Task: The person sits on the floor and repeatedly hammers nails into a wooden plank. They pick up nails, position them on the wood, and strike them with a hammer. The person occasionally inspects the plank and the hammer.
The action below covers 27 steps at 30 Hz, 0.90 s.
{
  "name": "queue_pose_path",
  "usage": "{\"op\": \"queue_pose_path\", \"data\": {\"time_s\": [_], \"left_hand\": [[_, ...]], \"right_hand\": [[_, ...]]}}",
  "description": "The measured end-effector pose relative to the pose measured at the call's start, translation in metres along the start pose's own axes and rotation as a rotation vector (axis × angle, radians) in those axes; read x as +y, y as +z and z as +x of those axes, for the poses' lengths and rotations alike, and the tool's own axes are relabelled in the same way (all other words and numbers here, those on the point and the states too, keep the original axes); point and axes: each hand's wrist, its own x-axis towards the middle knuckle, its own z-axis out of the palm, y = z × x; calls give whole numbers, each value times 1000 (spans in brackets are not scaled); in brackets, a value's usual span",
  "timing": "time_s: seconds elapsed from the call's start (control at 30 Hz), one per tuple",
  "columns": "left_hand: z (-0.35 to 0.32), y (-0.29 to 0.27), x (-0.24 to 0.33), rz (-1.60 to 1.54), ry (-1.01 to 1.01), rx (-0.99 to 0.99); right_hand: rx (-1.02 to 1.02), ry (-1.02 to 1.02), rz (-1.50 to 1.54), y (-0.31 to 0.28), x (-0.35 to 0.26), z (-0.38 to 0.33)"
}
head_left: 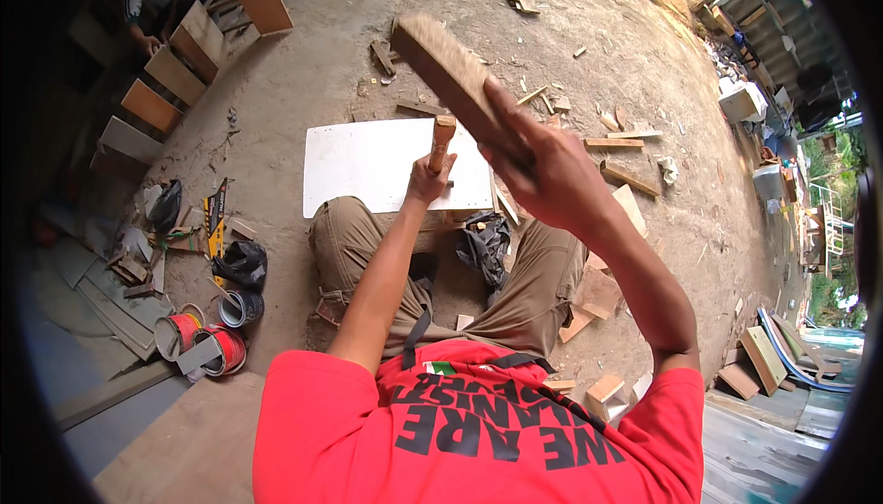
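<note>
Head view: I see the right grip clasped round one end of a thick wooden block, which slants up and leftward from the fingers. The left grip is wrapped about a wooden handle, its top poking out above the fist; I can't tell where its lower end sits. Beneath that grip lies a white board. Nearer the person than both grips, a black bag rests between the legs. Well left of the left grip are a saw and tins.
</note>
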Motion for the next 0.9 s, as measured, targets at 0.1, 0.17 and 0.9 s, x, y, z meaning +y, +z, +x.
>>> {"op": "queue_pose_path", "data": {"time_s": [0.1,0.17,0.9], "left_hand": [[-1,-3,2,2,-17,-10],[-6,0,2,4,39,16],[-3,4,-23,46,151,41]], "right_hand": [[103,-61,27,-4,-11,0],[-34,37,-94,3,-14,-6],[178,94,33,25,22,-3]]}}
